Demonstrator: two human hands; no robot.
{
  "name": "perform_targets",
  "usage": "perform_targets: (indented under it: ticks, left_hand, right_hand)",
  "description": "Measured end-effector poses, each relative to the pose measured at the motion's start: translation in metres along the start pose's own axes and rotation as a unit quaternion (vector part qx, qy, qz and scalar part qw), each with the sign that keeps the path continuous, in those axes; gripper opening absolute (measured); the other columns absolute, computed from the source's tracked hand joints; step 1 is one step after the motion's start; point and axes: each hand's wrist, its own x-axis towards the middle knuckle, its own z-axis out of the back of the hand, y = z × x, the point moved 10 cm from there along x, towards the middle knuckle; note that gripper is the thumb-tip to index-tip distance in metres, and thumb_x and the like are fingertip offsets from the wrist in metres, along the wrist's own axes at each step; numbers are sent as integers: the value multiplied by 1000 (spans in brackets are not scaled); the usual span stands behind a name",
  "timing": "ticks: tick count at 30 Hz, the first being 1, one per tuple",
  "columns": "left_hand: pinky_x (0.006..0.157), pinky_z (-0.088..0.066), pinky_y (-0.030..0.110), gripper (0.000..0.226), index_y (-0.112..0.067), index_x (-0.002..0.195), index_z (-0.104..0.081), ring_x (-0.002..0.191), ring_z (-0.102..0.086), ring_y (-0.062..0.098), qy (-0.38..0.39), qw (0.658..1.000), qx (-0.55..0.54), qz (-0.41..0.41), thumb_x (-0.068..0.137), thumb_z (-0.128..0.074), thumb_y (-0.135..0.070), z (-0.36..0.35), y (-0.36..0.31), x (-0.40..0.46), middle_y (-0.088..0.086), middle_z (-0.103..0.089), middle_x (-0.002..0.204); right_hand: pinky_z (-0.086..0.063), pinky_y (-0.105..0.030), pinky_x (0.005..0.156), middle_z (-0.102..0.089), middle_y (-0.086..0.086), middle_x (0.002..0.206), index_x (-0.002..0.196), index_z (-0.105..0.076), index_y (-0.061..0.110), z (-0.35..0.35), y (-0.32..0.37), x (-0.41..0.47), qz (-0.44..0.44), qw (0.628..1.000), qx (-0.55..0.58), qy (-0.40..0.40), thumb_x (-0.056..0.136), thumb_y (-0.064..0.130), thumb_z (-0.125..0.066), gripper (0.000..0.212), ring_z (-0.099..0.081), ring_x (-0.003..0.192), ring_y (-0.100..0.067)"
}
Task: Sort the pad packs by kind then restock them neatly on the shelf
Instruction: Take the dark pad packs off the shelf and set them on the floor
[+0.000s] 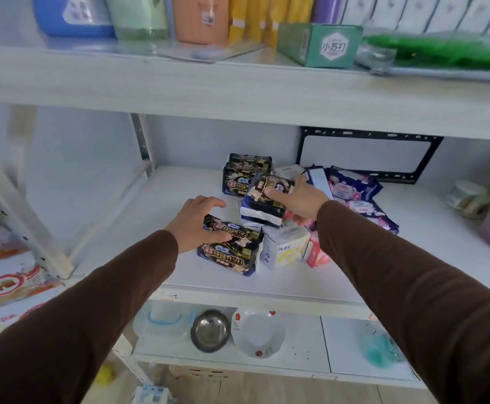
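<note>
Left hand: we find its thumb pressing a dark pack, fingers spread.
Right hand: we note it gripping a raised dark pack; fingers partly hidden.
Pile: mid-shelf; white pack half covered.

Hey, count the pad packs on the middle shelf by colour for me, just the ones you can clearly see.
Black-and-gold plastic pad packs: 4, two stacked at the back, one under the right hand, one under the left hand
White ABC pad packs: 2
Navy floral pad packs: 2
Pink pad pack: 1
Total: 9; others may be hidden.
</note>
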Motion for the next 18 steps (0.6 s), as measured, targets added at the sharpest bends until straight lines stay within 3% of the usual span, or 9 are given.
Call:
perform_targets:
  ticks: [2, 4, 5, 7, 11, 15, 18]
  left_hand:
    - [112, -35, 43, 72, -36, 138, -45, 132, -33, 17, 32, 999, 1, 13, 76, -80, -50, -5, 5, 5, -4, -42, 144]
    - [112, -36, 44, 75, -38, 139, -44, 131, -33, 16, 70, 997, -6, 23, 74, -81, -52, -11, 10, 8, -4, -40, 146]
    - [112, -37, 44, 77, -38, 140, -44, 130, -34, 16, 89, 996, -7, 26, 74, -81, -51, -15, 11, 9, -4, -39, 146]
    - [113, -36, 44, 80, -36, 143, -43, 130, -36, 16, 125, 992, -12, 27, 74, -83, -47, -23, 14, 9, -5, -38, 147]
    - [112, -39, 40, 84, -30, 146, -42, 125, -44, 15, 173, 984, -20, 26, 74, -86, -36, -36, 15, 6, -5, -43, 140]
    - [106, -39, 39, 79, -23, 146, -43, 117, -44, 16, 150, 987, 62, 14, 78, -83, -34, -32, 14, 4, -1, -49, 129]
    - [99, -43, 39, 65, -19, 133, -53, 112, -49, 19, 126, 990, 65, 14, 78, -83, -35, -27, 18, -1, -3, -52, 115]
  right_hand:
    - [-63, -41, 67, -71, -8, 102, 153, -11, 22, -15, 0, 5, -13, 999, 14, 32, 62, 93, -51, 122, -73, 76, -27]
    - [-60, -44, 84, -61, -8, 130, 155, -6, 28, -25, -2, 13, -17, 999, 1, 36, 46, 104, -43, 138, -69, 100, -31]
    - [-53, -45, 96, -53, -9, 142, 156, -3, 27, -28, -3, 16, -16, 999, -4, 35, 47, 104, -43, 139, -61, 116, -34]
    - [-46, -46, 104, -47, -9, 148, 157, -1, 22, -32, -3, 23, -15, 999, 20, 36, 61, 94, -52, 130, -53, 126, -34]
    - [-48, -40, 101, -52, -8, 140, 156, -7, 15, -37, -1, 33, -26, 991, 125, 38, 75, 66, -73, 116, -55, 121, -28]
    - [-45, -42, 104, -43, -10, 149, 156, -8, 17, -37, -2, 31, -44, 960, 275, 10, 79, 39, -82, 109, -49, 128, -29]
    - [-41, -46, 110, -37, -11, 154, 157, -5, 25, -30, -2, 25, -28, 946, 323, -24, 75, 35, -84, 114, -46, 133, -32]
